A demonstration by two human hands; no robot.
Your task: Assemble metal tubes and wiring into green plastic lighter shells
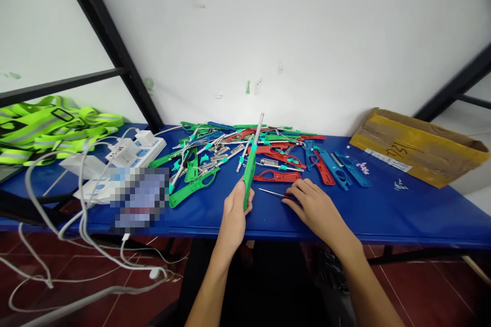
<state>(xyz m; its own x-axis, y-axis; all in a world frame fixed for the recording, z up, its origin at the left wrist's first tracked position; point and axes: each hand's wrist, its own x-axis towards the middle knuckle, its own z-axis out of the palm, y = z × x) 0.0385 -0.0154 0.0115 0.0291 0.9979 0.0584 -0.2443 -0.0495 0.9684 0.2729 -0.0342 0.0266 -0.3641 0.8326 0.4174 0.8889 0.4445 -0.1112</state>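
Observation:
My left hand (236, 209) is closed around the green body of a long-necked lighter (249, 171), held upright with its metal tube pointing to the wall. My right hand (312, 204) rests low over the blue table, its fingers closed on the handle end of a thin screwdriver (271, 192). The shaft points left, and most of the handle is hidden under the fingers. Just beyond that hand lies a red lighter shell (278, 176). Behind both hands spreads a pile of green, red and blue lighter shells, metal tubes and small parts (220, 156).
On the left are a white power strip (153, 152) with plugs and cables, a blurred phone-like device (140, 202) and neon-yellow reflective straps (57, 122). Blue lighter shells (333, 168) lie right of the pile. A taped cardboard box (418, 145) stands at the right, with tiny pieces nearby.

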